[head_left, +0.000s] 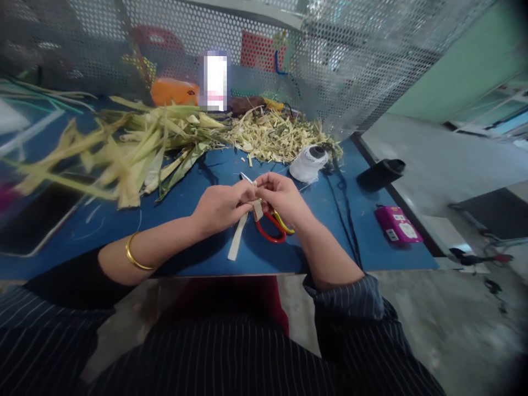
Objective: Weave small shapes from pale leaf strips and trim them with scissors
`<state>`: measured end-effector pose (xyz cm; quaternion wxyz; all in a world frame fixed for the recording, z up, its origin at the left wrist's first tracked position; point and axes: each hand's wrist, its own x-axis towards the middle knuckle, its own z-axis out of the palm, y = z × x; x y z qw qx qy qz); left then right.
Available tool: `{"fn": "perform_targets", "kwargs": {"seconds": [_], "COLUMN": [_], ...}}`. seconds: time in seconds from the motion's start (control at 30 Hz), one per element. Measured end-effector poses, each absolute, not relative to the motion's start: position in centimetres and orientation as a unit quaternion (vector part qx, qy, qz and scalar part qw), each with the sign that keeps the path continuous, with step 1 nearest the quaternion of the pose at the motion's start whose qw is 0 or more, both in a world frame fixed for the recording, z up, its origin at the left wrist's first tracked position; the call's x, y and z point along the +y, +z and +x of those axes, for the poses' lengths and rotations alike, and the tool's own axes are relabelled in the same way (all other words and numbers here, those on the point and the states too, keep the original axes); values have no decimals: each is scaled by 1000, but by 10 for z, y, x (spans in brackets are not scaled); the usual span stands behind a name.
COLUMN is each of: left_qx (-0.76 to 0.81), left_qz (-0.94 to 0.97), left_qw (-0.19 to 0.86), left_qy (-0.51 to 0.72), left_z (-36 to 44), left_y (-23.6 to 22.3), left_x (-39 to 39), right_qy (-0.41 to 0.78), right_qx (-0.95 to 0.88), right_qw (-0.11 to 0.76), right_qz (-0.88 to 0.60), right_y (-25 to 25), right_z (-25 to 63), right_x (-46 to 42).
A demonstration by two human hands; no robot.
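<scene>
My left hand (220, 208) and my right hand (284, 199) meet over the front middle of the blue table, fingertips pinched together. Between them is a pale flat strip (236, 242) that looks like corn husk. One end hangs down toward the table edge, and a short folded piece (258, 209) shows under the fingers. Exactly how it is folded is hidden by my fingers. A pair of scissors with red and yellow handles (275, 238) lies beneath my hands, blade tip pointing away. Just beyond my right hand stands a cone of white thread (308, 165), leaning.
Long corn husks (136, 143) spread over the left, beside a dark flat tray-like panel (43, 217). Shredded husk (274, 135) is heaped at the back before a perforated metal screen (177, 27). At right are a black cylinder (379, 176), a purple pack (398, 224) and dark cords (345, 212).
</scene>
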<state>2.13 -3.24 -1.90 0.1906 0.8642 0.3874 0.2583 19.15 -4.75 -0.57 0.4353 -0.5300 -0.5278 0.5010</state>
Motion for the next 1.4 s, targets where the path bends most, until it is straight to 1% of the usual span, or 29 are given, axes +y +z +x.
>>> {"fn": "perform_targets", "kwargs": {"seconds": [0.1,0.17,0.23,0.3,0.47,0.6,0.7,0.8,0.93,1.03,1.13,1.23,1.3,1.4], "left_qx": [392,376,356,345,325,327,358,360,336,336,367,397,402,404], "left_qz": [796,751,727,718,709,689,647,618,641,647,618,577,568,572], "left_qw": [369,475,541,573,605,628,654,678,674,671,676,681,675,662], "left_qy": [277,261,228,191,162,153,161,171,148,138,164,215,245,267], "left_z": [22,23,24,25,23,19,18,19,20,21,21,20,18,16], "left_y": [-17,-14,-11,-8,-4,-5,-8,-12,-12,-11,-11,-12,-12,-12], "left_x": [-31,-30,-30,-30,-29,-27,-26,-26,-28,-31,-30,-25,-21,-17], "right_qy": [448,425,419,421,410,393,375,365,358,364,362,303,255,211], "right_qx": [-540,-539,-530,-526,-564,-602,-626,-642,-638,-650,-664,-675,-710,-785], "right_qw": [496,524,548,570,578,558,539,542,553,522,502,511,475,361], "right_qz": [-512,-504,-492,-470,-424,-415,-420,-402,-399,-415,-419,-436,-453,-457], "right_y": [-6,-7,-9,-10,-10,-9,-8,-9,-12,-14,-14,-8,-2,3], "right_z": [190,190,190,191,189,187,186,186,184,184,189,201,210,218], "right_x": [-47,-46,-44,-42,-43,-46,-48,-49,-50,-50,-46,-41,-39,-38]}}
